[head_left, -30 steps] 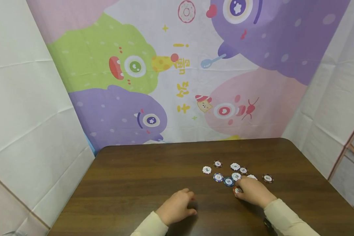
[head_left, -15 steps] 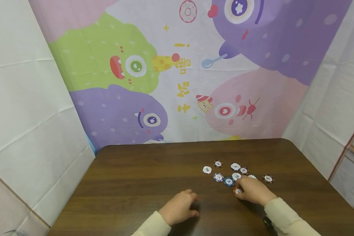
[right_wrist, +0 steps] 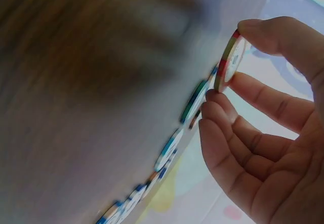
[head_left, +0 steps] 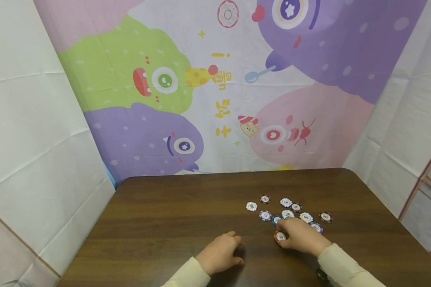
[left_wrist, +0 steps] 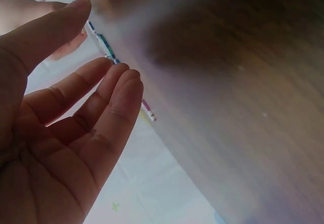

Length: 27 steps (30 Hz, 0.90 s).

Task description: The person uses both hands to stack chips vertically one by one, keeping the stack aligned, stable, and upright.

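Observation:
My right hand (head_left: 303,236) pinches a red-and-yellow poker chip (right_wrist: 230,64) by its edge, between thumb and forefinger. In the head view that red chip (head_left: 280,236) is at the near side of the group of chips. Just beyond the fingers lie a dark teal chip (head_left: 277,220), partly covered, and a light blue chip (head_left: 287,214). A white chip (head_left: 306,217) and a blue chip (head_left: 316,227) are close behind the knuckles. My left hand (head_left: 219,252) is over the table to the left, fingers loosely bent, holding nothing, apart from the chips.
Farther out on the brown table (head_left: 158,215) lie more chips: a white one (head_left: 251,206), a blue one (head_left: 265,215), a black one (head_left: 265,199), another white one (head_left: 285,202) and a black one (head_left: 325,217) at the right. A cartoon-print cloth (head_left: 222,151) hangs behind.
My right hand has shifted left and nearer with the red chip, uncovering the white and blue chips behind it. The left hand has drifted slightly right.

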### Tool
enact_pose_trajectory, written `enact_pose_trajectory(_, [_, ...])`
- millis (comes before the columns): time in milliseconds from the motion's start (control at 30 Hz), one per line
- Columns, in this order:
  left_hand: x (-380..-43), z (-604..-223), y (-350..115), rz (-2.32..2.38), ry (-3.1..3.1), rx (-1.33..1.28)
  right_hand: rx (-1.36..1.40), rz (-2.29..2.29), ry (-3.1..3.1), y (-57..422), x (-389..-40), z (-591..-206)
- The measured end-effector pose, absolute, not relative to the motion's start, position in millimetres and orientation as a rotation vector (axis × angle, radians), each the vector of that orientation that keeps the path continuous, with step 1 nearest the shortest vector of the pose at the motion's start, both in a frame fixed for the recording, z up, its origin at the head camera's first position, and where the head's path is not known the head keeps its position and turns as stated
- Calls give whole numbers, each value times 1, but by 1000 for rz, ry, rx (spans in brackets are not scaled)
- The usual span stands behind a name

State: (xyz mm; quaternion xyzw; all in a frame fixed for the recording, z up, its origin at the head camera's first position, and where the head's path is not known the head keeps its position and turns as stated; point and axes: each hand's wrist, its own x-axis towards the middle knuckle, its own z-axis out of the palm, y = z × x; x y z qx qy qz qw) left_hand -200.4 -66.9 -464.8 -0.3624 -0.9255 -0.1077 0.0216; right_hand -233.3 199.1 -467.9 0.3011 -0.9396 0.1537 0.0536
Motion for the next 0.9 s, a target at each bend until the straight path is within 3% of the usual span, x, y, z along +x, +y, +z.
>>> enact_pose_trajectory(900, [-198, -466, -65, -370, -2871, -1100, 1182, 516, -2869, 139, -210, -464])
